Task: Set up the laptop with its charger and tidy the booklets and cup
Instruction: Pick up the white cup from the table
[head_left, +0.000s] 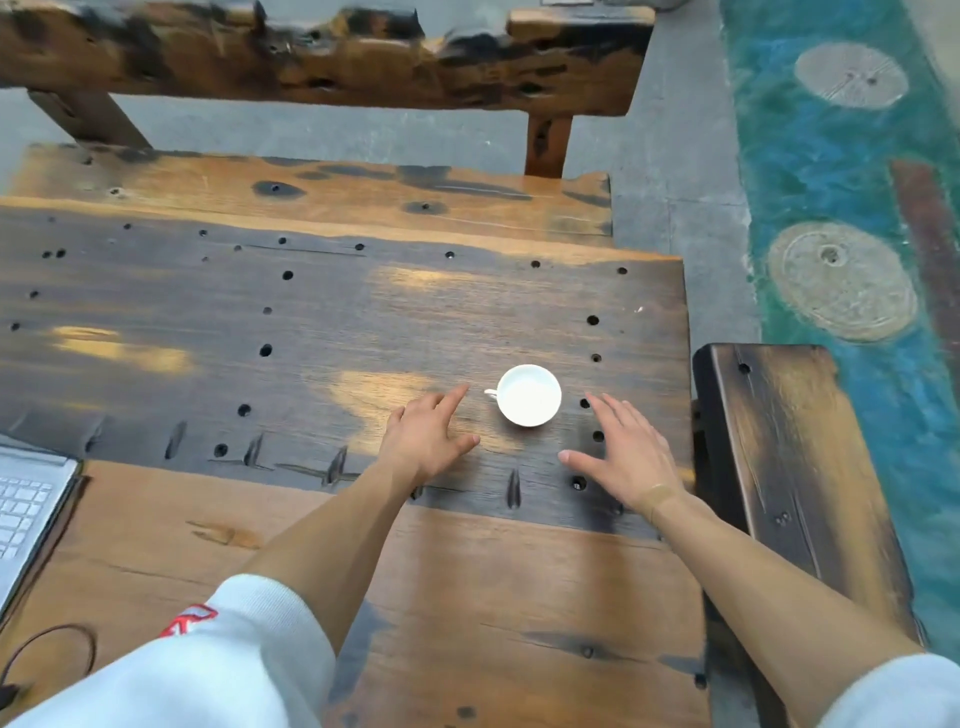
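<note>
White cup (529, 395) is sitting between the fingertips of both hands, glaring bright. Table (322, 312) under the fingers is showing dark brown going orange, peppered with black holes. Laptop (26, 509) far off the left hand (423, 434) is showing silver-white keys. Sleeve (218, 660) is showing white (red mark). Floor (841, 218) beyond the right hand (623, 452) is showing teal with pale discs.

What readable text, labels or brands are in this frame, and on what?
No text reads clearly.
Red mark on the left white sleeve: partly hidden, cannot be read.
Laptop key legends: too small and blurred to read.
White cup: no marking shows.
Wooden table: no lettering.
</note>
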